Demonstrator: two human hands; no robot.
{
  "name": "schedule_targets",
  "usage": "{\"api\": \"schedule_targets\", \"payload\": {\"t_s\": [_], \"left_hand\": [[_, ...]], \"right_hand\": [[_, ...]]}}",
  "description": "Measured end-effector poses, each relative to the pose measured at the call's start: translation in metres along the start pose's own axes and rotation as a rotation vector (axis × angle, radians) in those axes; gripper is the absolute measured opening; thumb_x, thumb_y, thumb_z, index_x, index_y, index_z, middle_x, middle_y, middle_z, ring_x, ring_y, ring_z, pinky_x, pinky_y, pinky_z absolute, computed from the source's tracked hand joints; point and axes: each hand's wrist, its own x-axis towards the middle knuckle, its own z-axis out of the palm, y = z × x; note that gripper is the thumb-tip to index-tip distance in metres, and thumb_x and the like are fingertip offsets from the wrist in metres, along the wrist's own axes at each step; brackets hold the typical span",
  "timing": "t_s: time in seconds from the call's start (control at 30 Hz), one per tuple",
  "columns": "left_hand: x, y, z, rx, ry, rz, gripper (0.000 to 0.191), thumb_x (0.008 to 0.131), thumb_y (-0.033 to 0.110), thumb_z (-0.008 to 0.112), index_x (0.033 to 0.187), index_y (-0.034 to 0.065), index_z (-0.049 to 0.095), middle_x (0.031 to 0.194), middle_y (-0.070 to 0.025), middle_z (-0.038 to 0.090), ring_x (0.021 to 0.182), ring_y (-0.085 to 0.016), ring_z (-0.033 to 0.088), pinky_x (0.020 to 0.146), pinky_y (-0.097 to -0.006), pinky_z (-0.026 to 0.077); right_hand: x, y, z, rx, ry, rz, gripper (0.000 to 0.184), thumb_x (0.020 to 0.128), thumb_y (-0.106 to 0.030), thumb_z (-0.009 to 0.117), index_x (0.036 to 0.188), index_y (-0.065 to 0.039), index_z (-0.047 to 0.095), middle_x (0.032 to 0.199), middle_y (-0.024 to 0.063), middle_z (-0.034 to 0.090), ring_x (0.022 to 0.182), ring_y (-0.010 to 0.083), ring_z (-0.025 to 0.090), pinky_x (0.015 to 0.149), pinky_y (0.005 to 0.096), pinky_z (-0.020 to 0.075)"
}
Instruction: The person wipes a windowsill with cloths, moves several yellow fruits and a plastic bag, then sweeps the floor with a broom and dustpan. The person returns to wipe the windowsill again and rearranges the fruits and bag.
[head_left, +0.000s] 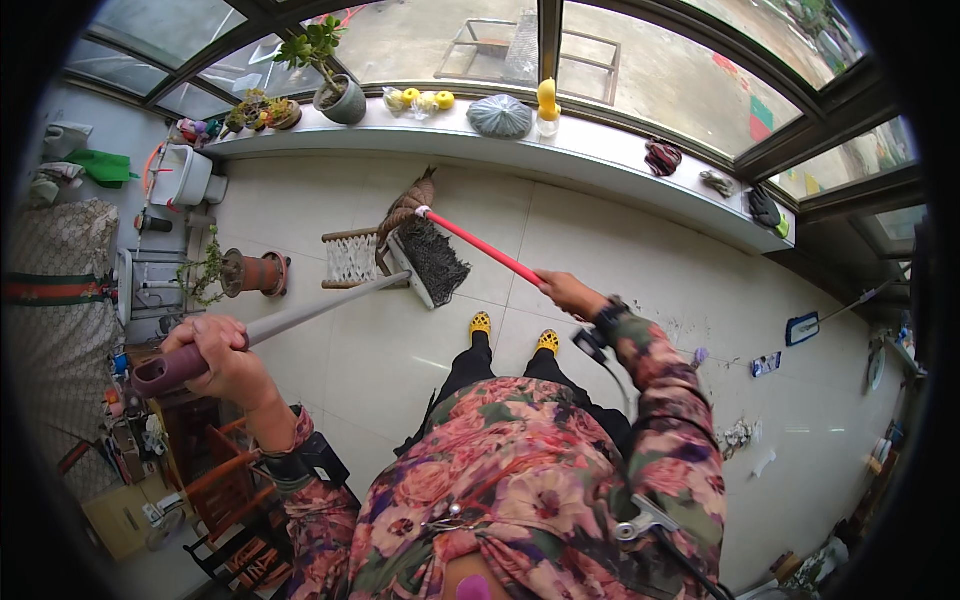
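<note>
My left hand (221, 356) is closed round the purple grip of a grey-handled mop (330, 307). The mop's flat head has a dark string-like pad (433, 259), which rests beside a small folding stool (352, 259) with a woven seat. My right hand (574, 294) grips the red handle of a broom (480, 246). Its brown head (407, 204) lies at the far side of the stool, touching or very close to the mop head. Which parts bear on the floor there, I cannot tell.
A potted plant (255, 271) stands left of the stool. A white ledge (442, 127) under the windows holds more pots, yellow fruit, a filled plastic bag (500, 117) and gloves. Debris and a small packet (766, 364) lie on the right floor, near a blue-edged flat mop (802, 328). Wooden chairs (225, 480) stand lower left.
</note>
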Motion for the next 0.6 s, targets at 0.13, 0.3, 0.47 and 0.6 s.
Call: {"api": "schedule_targets", "payload": {"t_s": [0.13, 0.3, 0.47, 0.6], "left_hand": [[0.0, -0.003, 0.005, 0.02, -0.013, 0.023, 0.015, 0.093, 0.005, 0.056, 0.088, 0.0071, 0.042, 0.059, -0.0015, 0.044, 0.047, -0.01, 0.043, 0.049, -0.0262, 0.043], [0.003, -0.007, 0.01, 0.017, -0.029, 0.061, 0.015, 0.094, 0.005, 0.055, 0.088, 0.0067, 0.042, 0.059, -0.0016, 0.044, 0.047, -0.01, 0.043, 0.049, -0.0269, 0.043], [0.011, -0.014, 0.017, -0.027, -0.055, 0.011, 0.014, 0.094, 0.004, 0.055, 0.088, 0.0059, 0.043, 0.06, -0.0018, 0.045, 0.048, -0.01, 0.043, 0.05, -0.0264, 0.042], [0.013, -0.016, 0.017, -0.023, -0.041, 0.025, 0.015, 0.091, 0.003, 0.058, 0.084, 0.005, 0.045, 0.059, -0.0022, 0.045, 0.049, -0.011, 0.043, 0.05, -0.027, 0.041]], "right_hand": [[0.087, 0.001, 0.023, 0.101, 0.02, 0.177, 0.032, 0.098, -0.021, 0.05, 0.125, -0.005, 0.056, 0.068, 0.0117, 0.06, 0.054, 0.0235, 0.059, 0.051, 0.0382, 0.0496], [0.075, 0.07, 0.016, 0.087, 0.124, 0.232, 0.028, 0.094, -0.019, 0.05, 0.117, -0.008, 0.061, 0.069, 0.0127, 0.062, 0.053, 0.0201, 0.06, 0.05, 0.0391, 0.0493], [-0.07, 0.117, -0.002, 0.358, 0.158, 0.442, 0.029, 0.098, -0.019, 0.048, 0.124, -0.015, 0.06, 0.061, -0.0017, 0.044, 0.047, 0.0114, 0.042, 0.042, 0.0314, 0.0364], [-0.208, 0.13, -0.008, 0.448, 0.289, 0.673, 0.047, 0.097, -0.02, 0.045, 0.144, -0.028, 0.05, 0.06, -0.003, 0.036, 0.042, 0.0104, 0.036, 0.037, 0.0286, 0.0339]]}}
